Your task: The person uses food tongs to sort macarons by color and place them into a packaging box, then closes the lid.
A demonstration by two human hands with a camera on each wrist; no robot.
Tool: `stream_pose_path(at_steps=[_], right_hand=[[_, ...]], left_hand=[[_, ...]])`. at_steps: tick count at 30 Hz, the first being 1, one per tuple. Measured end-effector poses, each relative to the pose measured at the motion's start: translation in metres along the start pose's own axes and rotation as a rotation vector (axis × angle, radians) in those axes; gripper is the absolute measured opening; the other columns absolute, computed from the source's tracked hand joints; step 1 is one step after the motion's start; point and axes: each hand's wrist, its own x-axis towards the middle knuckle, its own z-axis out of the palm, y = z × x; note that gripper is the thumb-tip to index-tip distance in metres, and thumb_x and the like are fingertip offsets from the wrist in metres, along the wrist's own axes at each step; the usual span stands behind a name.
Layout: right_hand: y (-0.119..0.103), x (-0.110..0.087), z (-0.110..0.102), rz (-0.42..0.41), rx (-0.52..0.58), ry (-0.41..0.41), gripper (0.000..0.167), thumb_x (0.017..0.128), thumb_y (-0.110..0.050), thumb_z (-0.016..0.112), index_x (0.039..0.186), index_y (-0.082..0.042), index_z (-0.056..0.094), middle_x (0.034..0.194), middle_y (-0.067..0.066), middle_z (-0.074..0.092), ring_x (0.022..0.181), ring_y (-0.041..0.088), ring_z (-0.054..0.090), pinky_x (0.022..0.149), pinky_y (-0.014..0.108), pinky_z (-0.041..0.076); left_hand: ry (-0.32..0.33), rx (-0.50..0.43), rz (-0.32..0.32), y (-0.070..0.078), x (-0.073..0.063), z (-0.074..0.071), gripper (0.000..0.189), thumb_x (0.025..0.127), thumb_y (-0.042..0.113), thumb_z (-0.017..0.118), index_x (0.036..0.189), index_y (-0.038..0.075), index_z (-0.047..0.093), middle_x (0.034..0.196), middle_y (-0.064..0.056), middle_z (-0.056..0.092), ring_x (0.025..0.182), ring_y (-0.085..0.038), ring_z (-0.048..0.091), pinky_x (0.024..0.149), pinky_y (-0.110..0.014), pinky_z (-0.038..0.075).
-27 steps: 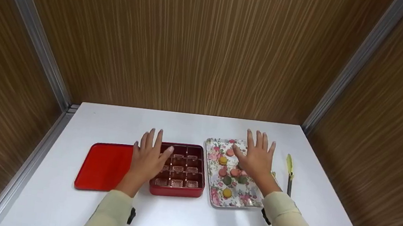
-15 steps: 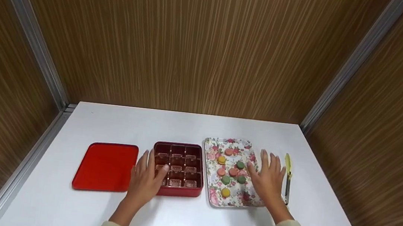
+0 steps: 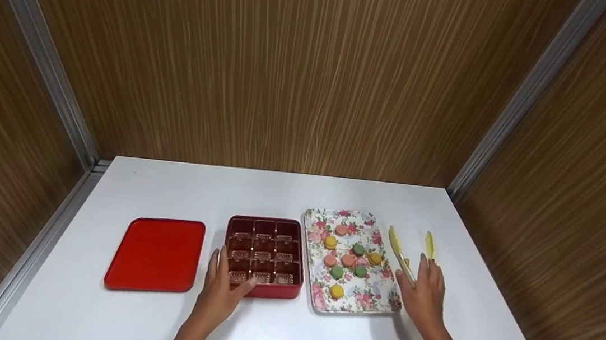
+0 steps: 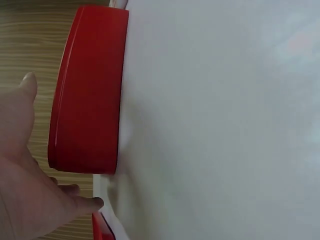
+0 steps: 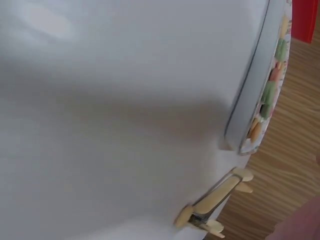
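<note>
My left hand point(image 3: 216, 296) is at the front left corner of a red box point(image 3: 280, 291) with a clear divided insert. Its fingers lie along the box's left side and the thumb is by the front wall; contact cannot be made out. In the left wrist view the hand point(image 4: 30, 185) is spread around the box point(image 4: 90, 90). My right hand point(image 3: 423, 304), fingers extended, is over the handle end of spread tongs point(image 3: 395, 243) with yellow tips. In the right wrist view the tongs point(image 5: 215, 199) lie on the table, apart from the visible bit of hand point(image 5: 300, 222).
A flower-patterned tray point(image 3: 325, 303) stands between box and tongs. Several macarons lie on it, among them a pink macaron point(image 3: 341, 230), a green macaron point(image 3: 336, 272) and a yellow macaron point(image 3: 337, 292). The red lid point(image 3: 156, 256) lies at the left. Wood-grain panels point(image 3: 291, 67) enclose the white table point(image 3: 211, 188).
Both hands have come down and towards me. The right hand has moved rightwards off the tray to the tongs, uncovering macarons and one tong arm. The left hand has drawn back along the box.
</note>
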Motion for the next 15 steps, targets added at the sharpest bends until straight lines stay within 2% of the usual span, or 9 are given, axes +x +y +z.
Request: stream_pose_path(at_steps=[4,11,15], right_hand=[[0.014,-0.002,0.0,0.033,0.008,0.004,0.075,0.1,-0.029,0.061,0.156,0.005,0.024,0.153,0.034,0.025,0.145,0.051,0.02,0.116,0.065,0.019],[0.039,-0.005,0.005,0.081,0.007,0.0,0.075,0.099,-0.025,0.063,0.156,0.002,0.024,0.151,0.035,0.026,0.144,0.052,0.019,0.116,0.065,0.02],[0.051,-0.004,0.004,0.143,0.008,-0.066,0.078,0.101,-0.03,0.059,0.158,0.001,0.016,0.156,0.035,0.017,0.148,0.052,0.011,0.119,0.065,0.015]], left_hand=[[0.001,-0.067,-0.009,-0.005,0.0,0.003,0.113,0.088,0.051,0.073,0.163,0.012,-0.002,0.167,-0.024,-0.002,0.151,-0.052,0.01,0.111,-0.072,0.03],[0.01,-0.128,0.026,-0.014,0.003,0.005,0.113,0.086,0.039,0.08,0.161,0.004,0.002,0.166,-0.025,0.004,0.152,-0.048,0.011,0.119,-0.064,0.023],[0.014,-0.148,0.022,-0.018,0.004,0.005,0.111,0.088,0.039,0.078,0.161,0.004,0.003,0.167,-0.022,0.004,0.153,-0.046,0.012,0.119,-0.064,0.023]])
